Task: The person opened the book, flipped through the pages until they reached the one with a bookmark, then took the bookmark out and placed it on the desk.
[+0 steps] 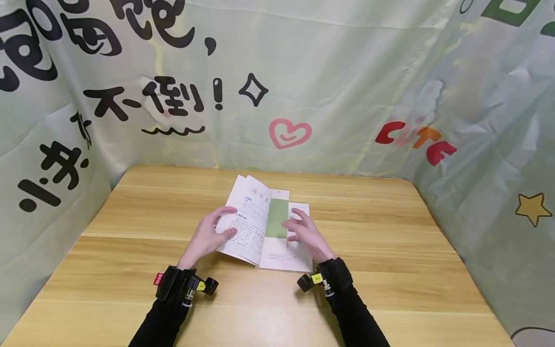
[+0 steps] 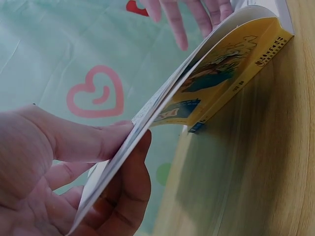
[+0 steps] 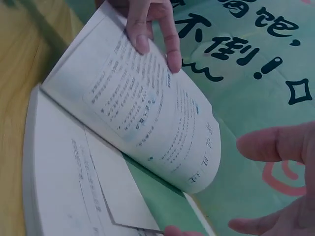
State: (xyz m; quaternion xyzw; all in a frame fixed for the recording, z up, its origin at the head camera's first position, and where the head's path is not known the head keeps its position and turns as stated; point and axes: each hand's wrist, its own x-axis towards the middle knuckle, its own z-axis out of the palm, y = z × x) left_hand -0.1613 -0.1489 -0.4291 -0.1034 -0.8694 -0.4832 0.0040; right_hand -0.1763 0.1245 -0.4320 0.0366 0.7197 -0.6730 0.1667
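An open paperback book [image 1: 247,226] lies on the table, its left pages and cover lifted at a slant. My left hand [image 2: 98,162] pinches that lifted part at the outer edge, thumb on the printed page and fingers behind the cover. The yellow illustrated cover [image 2: 221,73] shows in the left wrist view. Inside, along the gutter, lies a flat white-and-green card [image 1: 276,219] like a bookmark. My right hand [image 1: 305,233] hovers over the right page, fingers spread and slightly bent, fingertips at the card's right edge; whether they touch it is unclear.
The wooden table [image 1: 390,270] spreads around the book on all sides. A pale green printed cloth [image 1: 338,86] hangs behind the table and along both sides. Black wrist cameras are strapped over both dark sleeves [image 1: 355,313].
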